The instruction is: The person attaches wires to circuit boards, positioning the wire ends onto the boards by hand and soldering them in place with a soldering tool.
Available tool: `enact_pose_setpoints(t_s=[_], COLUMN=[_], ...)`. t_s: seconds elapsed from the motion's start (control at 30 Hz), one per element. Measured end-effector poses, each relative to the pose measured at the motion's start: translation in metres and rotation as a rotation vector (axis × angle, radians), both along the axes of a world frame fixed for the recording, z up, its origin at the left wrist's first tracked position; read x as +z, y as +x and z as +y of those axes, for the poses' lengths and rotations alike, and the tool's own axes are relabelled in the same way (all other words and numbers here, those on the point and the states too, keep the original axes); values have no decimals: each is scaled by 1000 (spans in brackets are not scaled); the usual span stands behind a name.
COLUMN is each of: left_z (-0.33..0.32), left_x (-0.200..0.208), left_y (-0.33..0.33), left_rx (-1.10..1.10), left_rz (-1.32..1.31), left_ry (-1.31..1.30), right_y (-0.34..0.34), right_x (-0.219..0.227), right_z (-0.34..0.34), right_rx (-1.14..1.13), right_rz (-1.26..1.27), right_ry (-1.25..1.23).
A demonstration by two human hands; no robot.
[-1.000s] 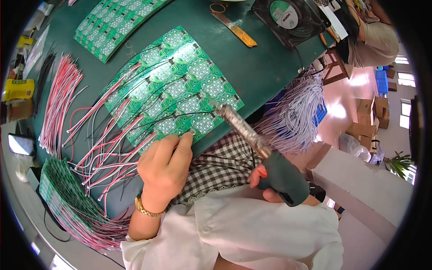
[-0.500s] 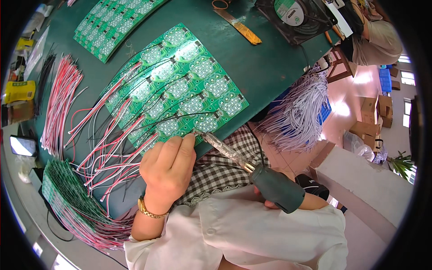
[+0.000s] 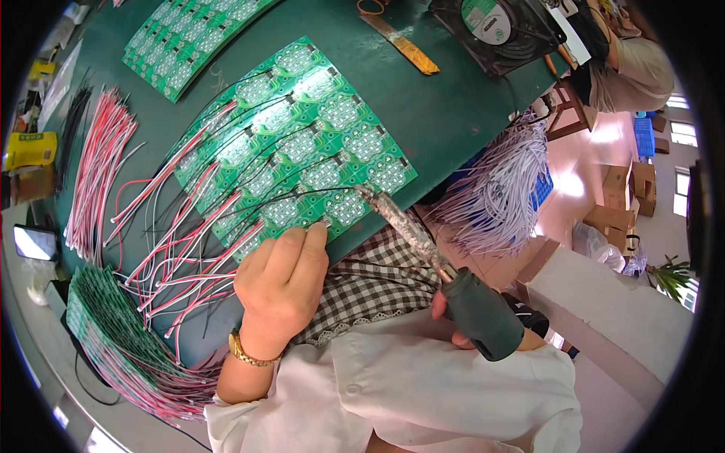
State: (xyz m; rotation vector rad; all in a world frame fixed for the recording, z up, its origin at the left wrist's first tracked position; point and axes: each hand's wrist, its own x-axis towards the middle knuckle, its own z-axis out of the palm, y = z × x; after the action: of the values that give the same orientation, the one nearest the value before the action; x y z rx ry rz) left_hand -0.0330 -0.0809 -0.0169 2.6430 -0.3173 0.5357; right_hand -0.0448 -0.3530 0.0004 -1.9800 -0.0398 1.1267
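Observation:
A green circuit board panel [image 3: 302,143] lies on the dark green table [image 3: 445,113] with red, white and black wires soldered along it. My left hand [image 3: 281,281] rests at the panel's near edge, fingers pinching a thin black wire against a board. My right hand [image 3: 472,325] grips the dark handle of a soldering iron [image 3: 423,241], and its crusted tip sits at the panel's near right corner.
A second green panel [image 3: 192,41] lies at the far left. A bundle of red and white wires [image 3: 94,170] sits left, a stack of wired boards [image 3: 113,340] at the near left. A black fan [image 3: 495,30] stands far right. White wires [image 3: 498,196] hang off the table edge. Another person [image 3: 627,64] sits far right.
The soldering iron tip swung left and down onto the panel's near edge, then drew slightly right. My left hand stayed at the near edge holding the wire.

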Motion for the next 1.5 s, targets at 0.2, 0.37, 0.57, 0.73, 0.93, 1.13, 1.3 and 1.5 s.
enact_pose_setpoints(t_s=[0.2, 0.37, 0.57, 0.73, 0.93, 1.13, 1.3, 1.5], left_z=[0, 0, 3, 3, 5, 4, 2, 2], left_x=[1, 0, -8, -3, -6, -2, -3, -5], left_y=[0, 0, 0, 0, -1, -1, -1, 0], left_rx=[-2, -5, -35, 8, -32, -65, -62, -29], left_rz=[13, 18, -79, -99, -192, -114, -65, -70], left_ry=[4, 12, 30, 92, 66, 77, 47, 49], right_y=[-3, -6, 7, 19, 19, 13, 1, -12], right_x=[-4, -19, -13, 6, 8, 7, 0, -19], right_z=[12, 4, 3, 10, 17, 14, 9, -4], right_rx=[-367, 126, 116, 120, 92, 127, 79, 231], right_rz=[137, -425, -405, -382, -374, -308, -267, -595], right_ry=[215, 98, 449, 493, 464, 391, 246, 193])
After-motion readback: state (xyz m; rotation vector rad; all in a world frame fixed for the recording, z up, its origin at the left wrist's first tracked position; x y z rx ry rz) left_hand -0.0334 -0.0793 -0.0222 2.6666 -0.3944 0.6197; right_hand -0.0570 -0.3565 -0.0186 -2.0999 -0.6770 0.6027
